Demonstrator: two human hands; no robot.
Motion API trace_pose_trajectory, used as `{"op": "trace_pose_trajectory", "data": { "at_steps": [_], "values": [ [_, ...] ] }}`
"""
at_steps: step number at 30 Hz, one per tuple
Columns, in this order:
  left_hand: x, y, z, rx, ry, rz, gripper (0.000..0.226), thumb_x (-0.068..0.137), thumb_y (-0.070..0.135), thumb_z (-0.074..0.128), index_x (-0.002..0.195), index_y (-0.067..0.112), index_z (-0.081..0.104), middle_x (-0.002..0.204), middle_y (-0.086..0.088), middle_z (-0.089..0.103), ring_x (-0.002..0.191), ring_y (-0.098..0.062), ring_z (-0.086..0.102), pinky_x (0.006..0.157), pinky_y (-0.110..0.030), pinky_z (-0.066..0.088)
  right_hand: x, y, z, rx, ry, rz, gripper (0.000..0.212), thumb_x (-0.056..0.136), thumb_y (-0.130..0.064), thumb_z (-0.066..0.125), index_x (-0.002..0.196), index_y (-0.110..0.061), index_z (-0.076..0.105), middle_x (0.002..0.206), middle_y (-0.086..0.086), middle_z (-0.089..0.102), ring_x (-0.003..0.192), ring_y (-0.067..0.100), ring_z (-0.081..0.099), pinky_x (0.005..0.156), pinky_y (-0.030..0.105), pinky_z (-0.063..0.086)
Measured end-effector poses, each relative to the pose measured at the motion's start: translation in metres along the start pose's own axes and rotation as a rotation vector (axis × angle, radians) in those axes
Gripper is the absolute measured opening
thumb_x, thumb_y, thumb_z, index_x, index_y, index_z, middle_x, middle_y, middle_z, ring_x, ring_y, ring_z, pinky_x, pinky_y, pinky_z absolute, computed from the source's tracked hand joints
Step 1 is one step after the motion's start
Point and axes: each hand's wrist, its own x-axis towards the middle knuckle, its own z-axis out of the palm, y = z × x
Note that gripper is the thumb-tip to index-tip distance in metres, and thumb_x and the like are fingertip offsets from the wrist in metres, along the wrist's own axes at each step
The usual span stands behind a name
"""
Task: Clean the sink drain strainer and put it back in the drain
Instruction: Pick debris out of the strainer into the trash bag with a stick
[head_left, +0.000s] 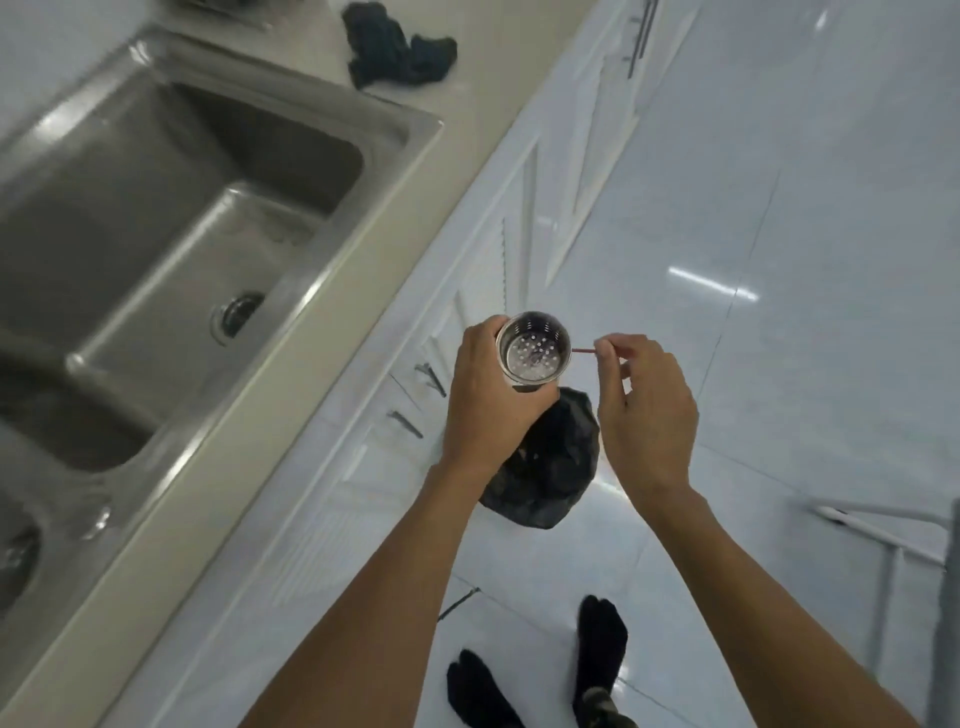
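My left hand (485, 395) grips a round steel drain strainer (533, 352), a small cup with a perforated bottom, its open side facing me. My right hand (644, 400) pinches a thin reddish stick (584, 351) whose tip points at the strainer's right rim. Both hands are out over the floor, right of the counter, above a black rubbish bag (550, 467). The steel sink (171, 218) lies to the left, and its open drain hole (239, 313) has nothing in it.
A dark crumpled cloth (400, 49) lies on the counter behind the sink. White cabinet doors (467, 322) with dark handles run below the counter edge. My feet in black socks (597, 644) stand on the glossy white tile floor. A second basin's drain (15, 551) shows at far left.
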Motion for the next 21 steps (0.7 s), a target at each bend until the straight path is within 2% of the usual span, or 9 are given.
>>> {"op": "trace_pose_trajectory", "data": {
  "at_steps": [6, 10, 13, 16, 19, 21],
  "values": [
    [0.025, 0.091, -0.08, -0.107, 0.161, 0.065, 0.08, 0.065, 0.042, 0.09, 0.13, 0.027, 0.045, 0.125, 0.011, 0.054, 0.113, -0.007, 0.055, 0.088, -0.024, 0.055, 0.045, -0.101, -0.061, 0.078, 0.192, -0.135, 0.027, 0.107, -0.041, 0.042, 0.108, -0.024, 0.062, 0.104, -0.009, 0.064, 0.085, 0.011, 0.059, 0.065, 0.022, 0.037],
    [0.052, 0.118, -0.154, -0.086, 0.291, 0.075, 0.079, 0.063, 0.042, 0.088, 0.128, 0.027, 0.044, 0.122, 0.011, 0.052, 0.109, -0.008, 0.056, 0.085, -0.022, 0.052, 0.065, -0.185, -0.07, 0.21, 0.215, -0.218, 0.028, 0.107, -0.04, 0.041, 0.108, -0.024, 0.063, 0.103, -0.011, 0.065, 0.087, 0.011, 0.059, 0.069, 0.024, 0.042],
    [0.06, 0.097, -0.211, 0.017, 0.342, 0.015, 0.09, 0.064, 0.04, 0.085, 0.14, 0.025, 0.038, 0.133, 0.006, 0.047, 0.12, -0.013, 0.051, 0.093, -0.025, 0.048, 0.063, -0.241, -0.055, 0.344, 0.088, -0.272, 0.027, 0.108, -0.044, 0.038, 0.109, -0.033, 0.063, 0.101, -0.02, 0.066, 0.086, 0.006, 0.06, 0.07, 0.021, 0.044],
    [0.056, 0.052, -0.26, 0.141, 0.334, -0.129, 0.097, 0.067, 0.04, 0.083, 0.147, 0.027, 0.029, 0.141, -0.001, 0.042, 0.129, -0.023, 0.047, 0.103, -0.04, 0.046, 0.055, -0.271, -0.026, 0.469, -0.103, -0.323, 0.028, 0.108, -0.043, 0.039, 0.111, -0.032, 0.065, 0.098, -0.02, 0.069, 0.079, 0.002, 0.062, 0.065, 0.018, 0.041],
    [0.053, -0.003, -0.297, 0.269, 0.273, -0.349, 0.097, 0.066, 0.042, 0.086, 0.144, 0.024, 0.033, 0.132, -0.008, 0.042, 0.119, -0.031, 0.052, 0.098, -0.041, 0.046, 0.052, -0.285, 0.009, 0.517, -0.251, -0.348, 0.02, 0.107, -0.038, 0.047, 0.113, -0.03, 0.065, 0.098, -0.02, 0.071, 0.084, -0.002, 0.064, 0.067, 0.008, 0.041],
    [0.054, -0.039, -0.311, 0.354, 0.181, -0.469, 0.085, 0.066, 0.04, 0.087, 0.135, 0.019, 0.041, 0.128, -0.01, 0.041, 0.113, -0.035, 0.056, 0.094, -0.04, 0.047, 0.053, -0.291, 0.034, 0.515, -0.318, -0.366, 0.013, 0.104, -0.031, 0.054, 0.113, -0.029, 0.064, 0.095, -0.02, 0.07, 0.086, -0.006, 0.063, 0.068, 0.005, 0.041]
  ]
}}
